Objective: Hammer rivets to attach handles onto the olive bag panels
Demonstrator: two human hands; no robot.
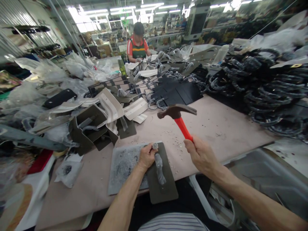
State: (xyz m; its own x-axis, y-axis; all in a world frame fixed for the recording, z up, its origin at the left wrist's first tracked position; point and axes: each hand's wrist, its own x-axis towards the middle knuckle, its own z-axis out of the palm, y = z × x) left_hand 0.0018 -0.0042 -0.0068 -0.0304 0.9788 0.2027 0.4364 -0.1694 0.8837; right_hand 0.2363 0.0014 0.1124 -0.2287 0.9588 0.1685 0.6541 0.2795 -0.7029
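My right hand (201, 155) is closed round the red handle of a claw hammer (181, 123), raised above the table with its metal head up. My left hand (146, 157) grips a short metal punch (155, 146); its round top shows, while its lower end is hidden. Under that hand lies a dark olive panel (166, 189) with a plastic-wrapped handle (159, 168) on it. The panel rests partly on a scuffed grey pad (120, 170) and reaches past the table's front edge.
Olive and light-grey panels (93, 125) are heaped on the left. Black panels (176, 91) lie further back, and black wrapped handles (271, 93) pile up at right. Small bits litter the table (216, 128). A co-worker (138, 45) sits across.
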